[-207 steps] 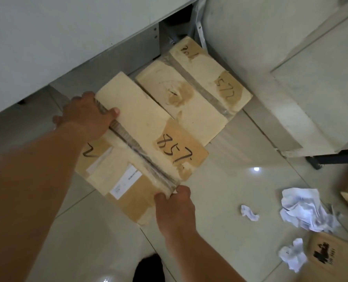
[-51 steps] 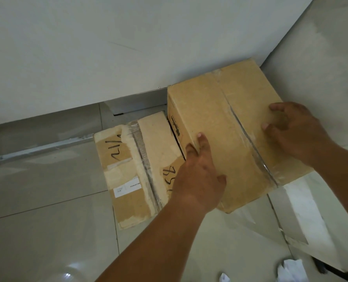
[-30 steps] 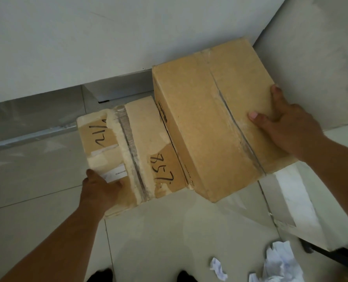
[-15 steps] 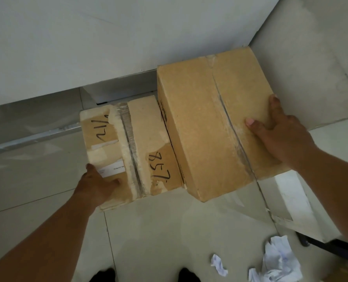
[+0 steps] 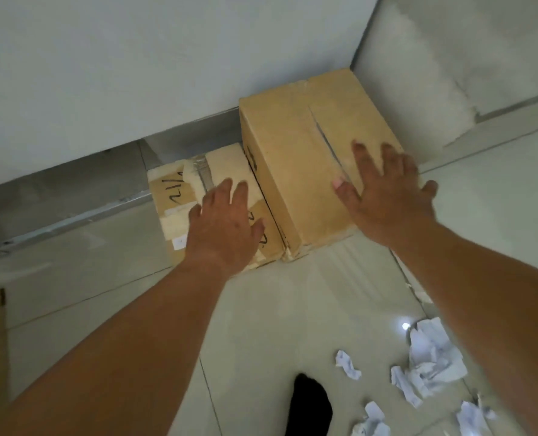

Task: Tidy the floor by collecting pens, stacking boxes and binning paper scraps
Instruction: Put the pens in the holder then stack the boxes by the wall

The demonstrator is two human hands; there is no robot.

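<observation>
A: Where's the tall cardboard box (image 5: 293, 171)?
B: In the corner, left edge against the low taped box (image 5: 173, 196).
A: Hands?
B: Both spread, gripping nothing (left hand (image 5: 227, 225) above that one, right hand (image 5: 384, 193) above the tall box); open floor (image 5: 293, 309) in front.

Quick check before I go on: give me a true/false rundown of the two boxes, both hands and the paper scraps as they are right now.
1. The tall box stands right beside the low taped box. True.
2. The left hand grips a pen. False: its fingers are spread over the low taped box and hold nothing.
3. The right hand is spread open over the tall box's top. True.
4. The paper scraps are in a bin. False: they lie crumpled on the floor; no bin shows.
</observation>
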